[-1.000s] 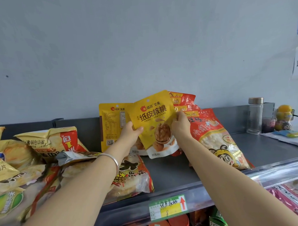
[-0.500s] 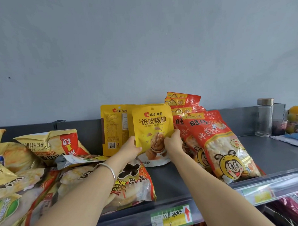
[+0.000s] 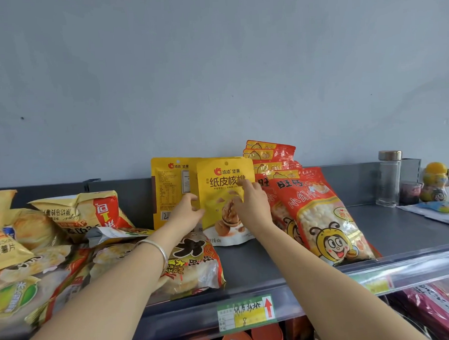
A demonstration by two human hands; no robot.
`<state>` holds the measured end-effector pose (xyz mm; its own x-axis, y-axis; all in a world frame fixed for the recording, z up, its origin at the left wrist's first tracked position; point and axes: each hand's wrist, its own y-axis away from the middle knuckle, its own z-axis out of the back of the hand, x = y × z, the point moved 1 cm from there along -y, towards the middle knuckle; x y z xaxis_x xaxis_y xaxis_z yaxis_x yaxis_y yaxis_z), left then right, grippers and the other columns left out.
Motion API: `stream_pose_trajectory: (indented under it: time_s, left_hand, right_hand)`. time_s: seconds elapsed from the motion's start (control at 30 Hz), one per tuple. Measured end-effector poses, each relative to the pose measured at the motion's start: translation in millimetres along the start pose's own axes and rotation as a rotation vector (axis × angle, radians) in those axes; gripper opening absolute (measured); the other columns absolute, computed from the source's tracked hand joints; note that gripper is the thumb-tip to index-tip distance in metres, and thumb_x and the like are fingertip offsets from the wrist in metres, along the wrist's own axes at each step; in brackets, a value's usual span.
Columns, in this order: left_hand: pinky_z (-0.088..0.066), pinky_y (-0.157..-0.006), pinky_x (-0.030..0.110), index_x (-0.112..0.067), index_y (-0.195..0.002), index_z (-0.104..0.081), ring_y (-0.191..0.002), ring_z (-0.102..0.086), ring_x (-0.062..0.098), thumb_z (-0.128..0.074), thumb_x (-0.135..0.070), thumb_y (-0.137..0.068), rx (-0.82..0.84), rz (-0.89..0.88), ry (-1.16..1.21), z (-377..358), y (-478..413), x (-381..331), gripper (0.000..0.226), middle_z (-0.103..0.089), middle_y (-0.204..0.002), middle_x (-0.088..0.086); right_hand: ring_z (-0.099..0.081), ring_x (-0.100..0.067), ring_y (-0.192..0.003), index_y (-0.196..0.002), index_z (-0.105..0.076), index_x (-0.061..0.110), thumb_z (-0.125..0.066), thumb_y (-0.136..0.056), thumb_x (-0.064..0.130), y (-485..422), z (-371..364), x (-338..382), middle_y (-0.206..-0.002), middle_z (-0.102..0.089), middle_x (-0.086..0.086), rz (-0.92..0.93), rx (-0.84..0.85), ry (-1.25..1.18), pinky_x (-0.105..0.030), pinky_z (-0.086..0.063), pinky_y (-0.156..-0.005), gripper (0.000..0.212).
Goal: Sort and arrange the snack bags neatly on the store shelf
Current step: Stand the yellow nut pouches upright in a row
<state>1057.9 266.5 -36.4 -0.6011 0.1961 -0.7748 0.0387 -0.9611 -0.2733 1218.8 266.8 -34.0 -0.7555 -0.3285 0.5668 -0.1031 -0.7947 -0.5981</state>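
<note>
Head view, one frame.

- Walnut bag (image 3: 225, 195): yellow pouch at frame centre, upright on the grey shelf (image 3: 243, 263), front facing the camera, base on the shelf floor.
- Left grip (image 3: 186, 212): at the pouch's left edge, about mid-height. The thumb is above and the fingers curl below, pinching that edge. Bracelet (image 3: 155, 248) on the wrist.
- Right grip (image 3: 251, 203): lies over the right half of the pouch front. One finger reaches up to the printed title and the others rest near the walnut picture. The thumb is hidden, so I cannot tell whether this grip clasps the edge or only presses the face.
- The pouch sits between the two grips and touches both.
- Second yellow bag (image 3: 168, 189): just behind and left of the pouch, upright, back label showing, partly covered by it.
- Red bags (image 3: 321, 212): right of centre, leaning back in a row, touching or nearly touching the right grip.
- Cracker bag (image 3: 196, 265): lying flat, lower left of centre, under the left forearm.
- Price tag (image 3: 246, 312): on the shelf's front rail, below the pouch.
- Bottle (image 3: 389, 179): clear, far right.
</note>
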Motion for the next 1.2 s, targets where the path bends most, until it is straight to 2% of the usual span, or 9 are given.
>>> stream_pose_trajectory:
  time_s: [0.07, 0.23, 0.37, 0.53, 0.67, 0.9, 1.03, 1.13, 1.2]
  left_hand:
    - [-0.043, -0.088, 0.033, -0.015, -0.133, -0.04, -0.112, -0.055, 0.025, -0.056, -0.02, -0.094, -0.033, -0.021, -0.033, 7, 5, -1, 0.043, -0.058, -0.124, 0.01]
    - [-0.046, -0.084, 0.029, -0.017, -0.132, -0.043, -0.105, -0.056, 0.021, -0.054, -0.018, -0.095, -0.107, -0.069, -0.093, 34, 8, 1, 0.039, -0.058, -0.122, 0.007]
    - [-0.042, -0.064, 0.02, -0.017, -0.132, -0.044, -0.095, -0.053, 0.015, -0.053, -0.019, -0.095, -0.175, -0.092, -0.127, 61, -10, 4, 0.038, -0.058, -0.122, 0.006]
    - [-0.042, -0.081, 0.027, -0.015, -0.13, -0.046, -0.11, -0.054, 0.023, -0.054, -0.018, -0.095, -0.259, -0.149, -0.171, 89, -46, 3, 0.037, -0.056, -0.124, 0.008]
    - [-0.043, -0.081, 0.027, -0.015, -0.13, -0.046, -0.115, -0.052, 0.026, -0.056, -0.017, -0.094, -0.311, -0.196, -0.232, 107, -85, 5, 0.038, -0.05, -0.131, 0.009]
    - [-0.051, -0.088, 0.037, -0.022, -0.132, -0.045, -0.112, -0.051, 0.025, -0.061, -0.022, -0.09, -0.292, -0.243, -0.336, 118, -146, 19, 0.045, -0.046, -0.133, 0.008]
    - [-0.052, -0.079, 0.033, -0.02, -0.118, -0.053, -0.093, -0.055, 0.018, -0.061, -0.029, -0.089, -0.213, -0.249, -0.267, 114, -163, 27, 0.031, -0.056, -0.11, 0.0]
    - [-0.052, -0.073, 0.034, -0.022, -0.095, -0.058, -0.084, -0.059, 0.018, -0.061, -0.032, -0.089, -0.23, -0.262, -0.323, 115, -167, 30, 0.012, -0.061, -0.095, -0.001]
    - [-0.047, -0.065, 0.03, -0.021, -0.089, -0.058, -0.081, -0.058, 0.017, -0.061, -0.03, -0.09, -0.262, -0.279, -0.373, 117, -164, 30, 0.01, -0.06, -0.089, -0.002]
  right_hand:
    - [-0.043, -0.032, -0.123, -0.136, -0.047, 0.016, -0.047, -0.095, 0.014, 2, -3, 10, -0.136, -0.048, -0.011, 0.109, 0.035, 0.044, -0.04, -0.042, -0.097, 0.041]
    - [-0.04, -0.03, -0.127, -0.133, -0.05, 0.016, -0.046, -0.097, 0.015, -1, -14, 40, -0.134, -0.05, -0.009, 0.312, 0.096, 0.112, -0.038, -0.038, -0.1, 0.036]
    - [-0.043, -0.029, -0.124, -0.132, -0.052, 0.016, -0.044, -0.098, 0.017, -22, -16, 67, -0.132, -0.053, -0.008, 0.426, 0.067, 0.169, -0.038, -0.041, -0.096, 0.035]
    - [-0.048, -0.026, -0.117, -0.124, -0.059, 0.017, -0.041, -0.1, 0.018, -64, -22, 103, -0.124, -0.059, -0.006, 0.526, 0.023, 0.313, -0.035, -0.044, -0.085, 0.031]
    - [-0.045, -0.026, -0.123, -0.129, -0.056, 0.022, -0.041, -0.1, 0.02, -103, -34, 125, -0.131, -0.057, -0.003, 0.517, 0.092, 0.496, -0.038, -0.039, -0.096, 0.033]
    - [-0.047, -0.026, -0.125, -0.131, -0.051, 0.025, -0.049, -0.096, 0.022, -158, -66, 125, -0.134, -0.054, -0.003, 0.343, 0.306, 0.663, -0.041, -0.038, -0.099, 0.035]
    - [-0.051, -0.026, -0.118, -0.127, -0.055, 0.025, -0.052, -0.095, 0.023, -171, -80, 122, -0.129, -0.055, -0.003, 0.311, 0.339, 0.704, -0.04, -0.043, -0.094, 0.033]
    - [-0.056, -0.026, -0.109, -0.118, -0.063, 0.025, -0.055, -0.092, 0.02, -176, -85, 125, -0.12, -0.056, -0.002, 0.333, 0.266, 0.696, -0.037, -0.05, -0.086, 0.028]
    - [-0.059, -0.024, -0.102, -0.113, -0.065, 0.026, -0.056, -0.092, 0.02, -179, -86, 127, -0.113, -0.059, -0.001, 0.325, 0.229, 0.707, -0.032, -0.048, -0.077, 0.023]
